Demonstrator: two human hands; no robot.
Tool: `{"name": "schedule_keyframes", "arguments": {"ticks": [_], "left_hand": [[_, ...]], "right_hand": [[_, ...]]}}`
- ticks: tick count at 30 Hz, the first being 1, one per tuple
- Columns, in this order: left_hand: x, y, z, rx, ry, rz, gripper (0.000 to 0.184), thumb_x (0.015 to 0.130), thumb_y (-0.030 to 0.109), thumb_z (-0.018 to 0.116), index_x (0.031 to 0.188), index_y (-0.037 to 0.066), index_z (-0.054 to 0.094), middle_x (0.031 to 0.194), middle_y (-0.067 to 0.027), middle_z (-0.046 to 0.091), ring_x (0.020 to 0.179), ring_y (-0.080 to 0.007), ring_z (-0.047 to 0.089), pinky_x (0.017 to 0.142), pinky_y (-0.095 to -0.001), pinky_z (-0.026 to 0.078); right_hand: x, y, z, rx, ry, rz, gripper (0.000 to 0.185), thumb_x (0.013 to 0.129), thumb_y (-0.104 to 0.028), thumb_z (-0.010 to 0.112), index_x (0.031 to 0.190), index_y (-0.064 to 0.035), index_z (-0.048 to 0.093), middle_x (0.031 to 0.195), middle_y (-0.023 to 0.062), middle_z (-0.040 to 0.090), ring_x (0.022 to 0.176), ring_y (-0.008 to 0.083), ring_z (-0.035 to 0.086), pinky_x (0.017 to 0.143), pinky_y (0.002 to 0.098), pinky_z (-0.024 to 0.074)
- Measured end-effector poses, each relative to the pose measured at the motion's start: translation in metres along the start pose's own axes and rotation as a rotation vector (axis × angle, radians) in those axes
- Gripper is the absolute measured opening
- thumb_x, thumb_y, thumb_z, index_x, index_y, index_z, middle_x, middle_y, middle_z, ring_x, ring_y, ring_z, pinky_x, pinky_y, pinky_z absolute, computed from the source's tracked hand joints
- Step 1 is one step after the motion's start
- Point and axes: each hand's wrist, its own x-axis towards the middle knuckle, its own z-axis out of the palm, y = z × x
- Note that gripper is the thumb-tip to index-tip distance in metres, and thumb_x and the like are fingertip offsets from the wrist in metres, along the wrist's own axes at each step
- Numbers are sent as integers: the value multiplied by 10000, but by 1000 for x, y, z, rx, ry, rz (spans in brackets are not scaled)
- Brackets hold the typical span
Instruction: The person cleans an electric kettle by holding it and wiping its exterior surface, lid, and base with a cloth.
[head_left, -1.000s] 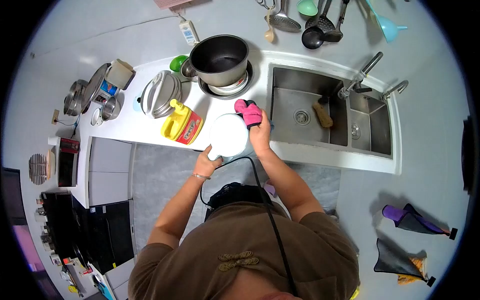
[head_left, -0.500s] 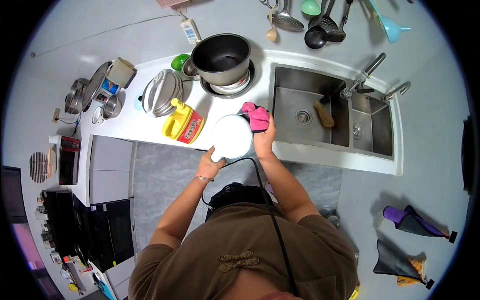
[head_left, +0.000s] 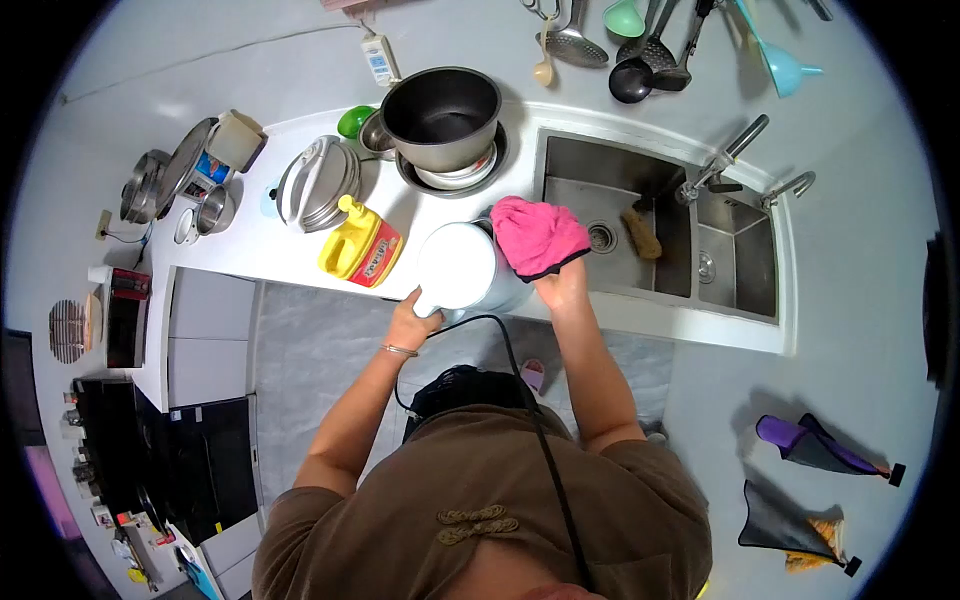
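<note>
Since the earlier frame, the pink cloth (head_left: 540, 235) has been shifted rightward and opened out more broadly, and more of the right side of the white-lidded jug (head_left: 457, 265) has been exposed. The jug is gripped by the left hand (head_left: 412, 322) at the part jutting from its near left side; by this hold it is probably steadied while the lid is kept uncovered. The cloth is gripped by the right hand (head_left: 563, 285) at its near edge, though most of the fingers are hidden under the fabric. Whether the jug is touched by the cloth cannot be told.

The jug is held at the near edge of the counter (head_left: 250, 250), between the yellow detergent bottle (head_left: 350, 255) on the left and the steel sink (head_left: 610, 165) on the right; whether its weight is borne by the counter cannot be told. The bottle is stood just beside the jug, seemingly to be kept within reach. At the far side, a deep cooking pot (head_left: 440, 155) is nested above a wider basin (head_left: 405, 175), presumably to save room. A tan scrubber (head_left: 645, 235) is left in the sink, where drips can be drained.
</note>
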Motion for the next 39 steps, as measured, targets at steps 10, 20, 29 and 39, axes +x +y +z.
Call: {"name": "schedule_keyframes", "arguments": {"ticks": [10, 20, 29, 39], "left_hand": [[0, 12, -9, 196, -118, 17, 458, 738, 143, 688, 1169, 18, 594, 914, -158, 694, 836, -232, 677, 780, -326, 523], [0, 33, -12, 250, -164, 150, 344, 774, 53, 657, 1097, -42, 586, 806, -93, 686, 725, -130, 653, 674, -279, 528], [-14, 34, -1, 225, -36, 7, 565, 688, 153, 727, 1213, 4, 581, 981, -203, 685, 922, -270, 673, 824, -343, 508], [-21, 32, 20, 232, 81, 170, 497, 715, 161, 710, 1124, -92, 585, 829, -172, 698, 729, -207, 683, 659, -312, 533]], "right_hand": [[36, 6, -2, -1650, -264, -234, 340, 983, -255, 447, 1239, -57, 551, 1258, 93, 593, 1165, 244, 554, 989, 350, 421], [57, 45, -18, -1128, -117, -77, 357, 912, -241, 612, 1192, -19, 603, 1112, 112, 659, 1056, 171, 587, 949, 292, 425], [57, 57, 6, -1259, 201, -503, 349, 873, -247, 676, 1111, 6, 640, 946, 139, 698, 900, 204, 653, 830, 326, 492], [46, 47, 7, -1219, 316, -719, 243, 878, -206, 666, 989, 9, 649, 813, 120, 686, 748, 198, 636, 719, 314, 500]]}}
